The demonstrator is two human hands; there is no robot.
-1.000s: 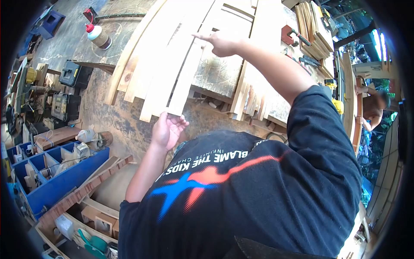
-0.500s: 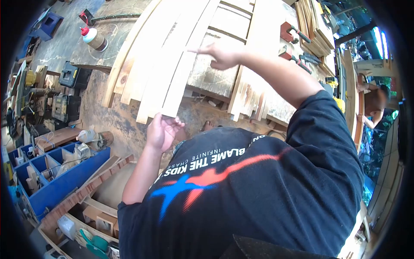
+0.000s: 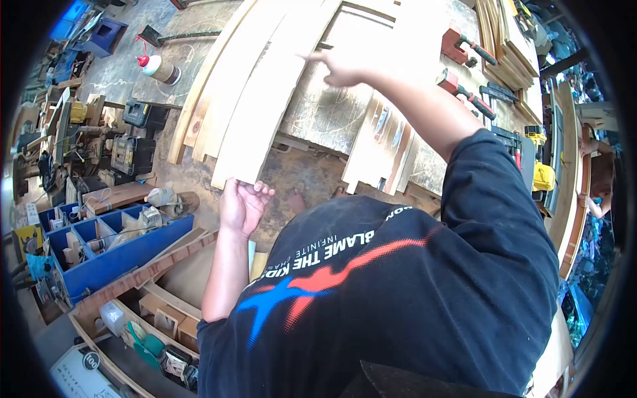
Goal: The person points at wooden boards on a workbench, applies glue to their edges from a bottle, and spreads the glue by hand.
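Left hand (image 3: 244, 207) at the near end of a pale board (image 3: 255, 129), fingers curled. Right hand (image 3: 343, 70) out over the boards, index finger extended (glare washes out the tip, can't tell if it touches). Worn bench top (image 3: 325, 109) shows right of that board. Red-capped bottle (image 3: 161, 70) off to the left. Two red clamps (image 3: 454, 48) on the right, near a board stack (image 3: 507, 40). Blue divided box (image 3: 126, 260) lower left. Second person (image 3: 600, 169) at far right.
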